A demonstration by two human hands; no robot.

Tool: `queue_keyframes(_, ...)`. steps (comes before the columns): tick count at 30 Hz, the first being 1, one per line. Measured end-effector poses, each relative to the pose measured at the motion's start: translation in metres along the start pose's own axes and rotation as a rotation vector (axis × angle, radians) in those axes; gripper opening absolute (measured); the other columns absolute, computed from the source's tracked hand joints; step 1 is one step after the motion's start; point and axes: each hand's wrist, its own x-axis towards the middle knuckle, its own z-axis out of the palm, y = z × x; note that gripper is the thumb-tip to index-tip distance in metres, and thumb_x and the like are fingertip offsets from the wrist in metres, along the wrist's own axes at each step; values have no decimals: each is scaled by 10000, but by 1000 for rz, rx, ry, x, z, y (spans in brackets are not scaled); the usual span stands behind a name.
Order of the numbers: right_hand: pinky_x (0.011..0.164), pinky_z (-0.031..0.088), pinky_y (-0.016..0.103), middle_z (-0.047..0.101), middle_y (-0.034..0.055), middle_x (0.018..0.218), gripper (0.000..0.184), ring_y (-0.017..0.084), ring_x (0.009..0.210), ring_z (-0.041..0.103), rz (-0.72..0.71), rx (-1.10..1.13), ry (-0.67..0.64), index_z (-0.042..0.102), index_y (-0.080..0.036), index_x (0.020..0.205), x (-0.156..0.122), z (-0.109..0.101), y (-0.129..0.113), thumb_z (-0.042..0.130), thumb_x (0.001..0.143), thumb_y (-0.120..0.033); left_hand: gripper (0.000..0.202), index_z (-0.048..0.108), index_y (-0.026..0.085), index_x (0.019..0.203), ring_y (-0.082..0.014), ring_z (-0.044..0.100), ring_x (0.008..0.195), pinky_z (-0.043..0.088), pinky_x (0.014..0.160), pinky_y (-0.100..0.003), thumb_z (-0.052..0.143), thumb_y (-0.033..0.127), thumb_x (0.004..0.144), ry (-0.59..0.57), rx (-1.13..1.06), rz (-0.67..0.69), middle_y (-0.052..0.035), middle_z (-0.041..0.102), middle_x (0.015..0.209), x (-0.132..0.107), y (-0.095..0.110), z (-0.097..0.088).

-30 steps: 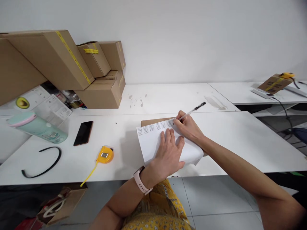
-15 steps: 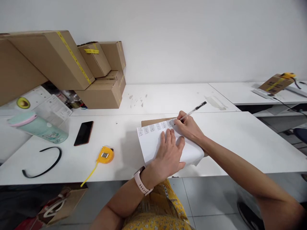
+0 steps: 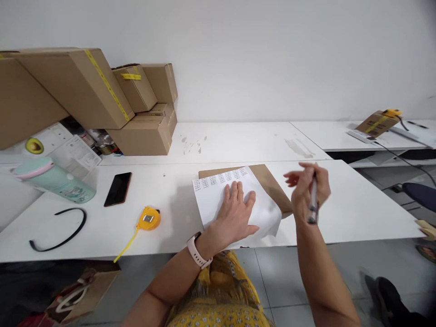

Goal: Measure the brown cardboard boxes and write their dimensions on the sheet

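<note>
My left hand (image 3: 237, 210) lies flat with its fingers apart on a white sheet of paper (image 3: 264, 202). Rows of small handwriting run along the sheet's top edge. Beneath the paper a brown cardboard piece (image 3: 272, 181) shows at the back and right; its full shape is hidden. My right hand (image 3: 309, 190) is raised to the right of the paper, a little blurred, and grips a clear pen (image 3: 314, 197) whose dark-capped end points back toward my wrist. Hand and pen are both off the sheet.
On the left stand stacked cardboard boxes (image 3: 143, 136), a mint-green bottle (image 3: 57, 179), a phone (image 3: 118, 189), a yellow tape measure (image 3: 148, 219) and a curved black band (image 3: 73, 231). Far right are a power strip (image 3: 361, 136) and a blue chair (image 3: 420, 195). The white table's front edge runs close to me.
My right hand has lifted off the paper and swung right with the pen, which now points back toward my wrist. My left hand stays on the sheet.
</note>
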Motion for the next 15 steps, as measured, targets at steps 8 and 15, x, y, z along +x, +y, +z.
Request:
queue_keyframes(8,594,342,291,683,48,775,409,197,682,605,-117,-654,-183,553,-220,830,-92,-55,4,509,949,-609,734,343,124,1468,-330,332,1512,297,1222,-563,510,632,966,235,-489,-45,-246,395,1581,-9,-7,-3)
queue_keyframes(15,618,401,279,653,-3,855,447,160,667,578,142,-362,-380,469,-245,880,-97,-56,15,662,829,-645,602,354,170,1441,-342,373,1490,359,1175,-615,516,538,992,243,-592,-25,-242,418,1565,-10,-9,-6)
